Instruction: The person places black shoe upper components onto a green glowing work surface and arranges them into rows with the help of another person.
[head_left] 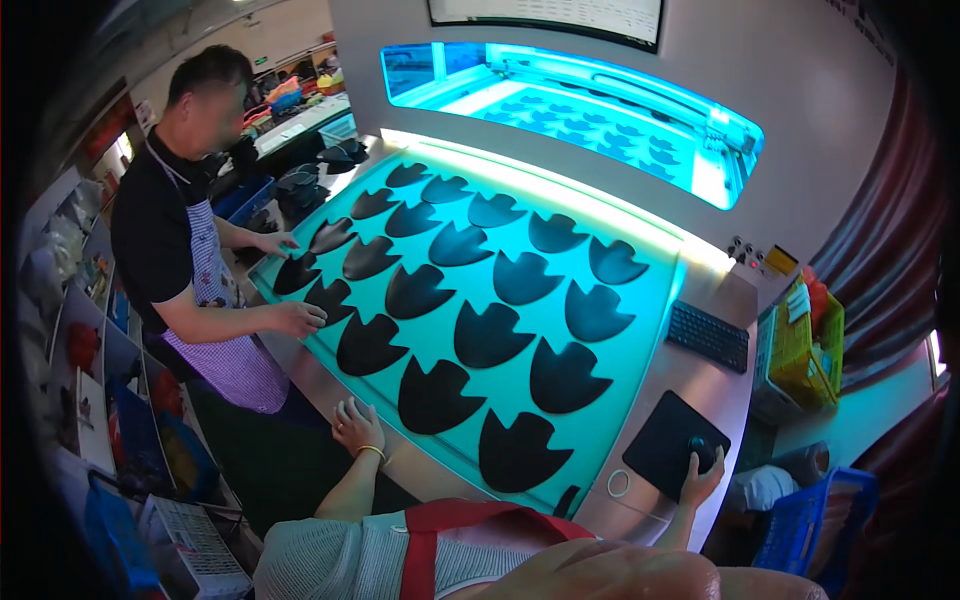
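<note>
My left hand (pixel 357 428), with a yellow band at the wrist, rests open on the near left edge of the machine's bed, its fingers apart. My right hand (pixel 701 474) is closed over a dark computer mouse (pixel 702 453) on a black mouse pad (pixel 668 438). Across the teal-lit bed (pixel 440 325) lie several rows of black, pointed, tulip-shaped flat pieces (pixel 437 396). One such piece (pixel 520 452) lies nearest to me. A black keyboard (pixel 708 336) sits beyond the mouse pad.
A co-worker in a checked apron (pixel 235 340) stands at left, both hands by the pieces. The machine's window (pixel 570 115) shows more cut shapes inside. Yellow (pixel 800 355) and blue crates (pixel 815 525) stand at right. Stacked dark pieces (pixel 300 190) lie past the bed's far-left corner.
</note>
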